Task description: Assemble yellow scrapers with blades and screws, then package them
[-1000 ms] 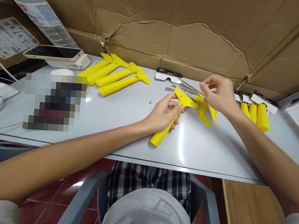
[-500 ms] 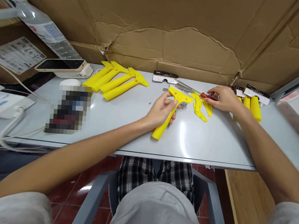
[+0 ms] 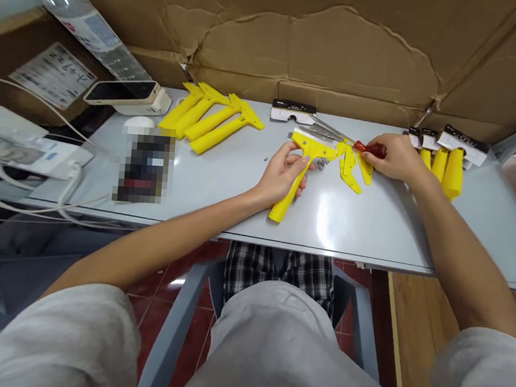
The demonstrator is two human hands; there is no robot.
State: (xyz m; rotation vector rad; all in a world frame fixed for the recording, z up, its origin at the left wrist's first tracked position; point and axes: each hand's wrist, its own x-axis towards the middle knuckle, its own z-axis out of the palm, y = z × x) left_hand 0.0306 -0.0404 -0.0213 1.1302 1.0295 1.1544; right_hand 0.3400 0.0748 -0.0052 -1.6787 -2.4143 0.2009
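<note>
My left hand is closed around the handle of a yellow scraper, whose wide head points away from me. A silver metal strip shows along the head's far edge. My right hand has its fingers closed on the red handle of a screwdriver; the shaft lies low over the table and points to the far left. Between the hands lie a small heap of screws and several loose yellow plates. Thin metal blades lie behind the scraper's head, partly hidden.
Several yellow scrapers lie at the left rear. A black-and-white blade sleeve is at the back. Sleeved scrapers lie at the right. A phone, a computer mouse, a power strip and a bottle stand left. Cardboard walls the back.
My right fingers have closed around the screwdriver handle. My left hand keeps the scraper in nearly the same spot. The camera view has tilted and shifted slightly.
</note>
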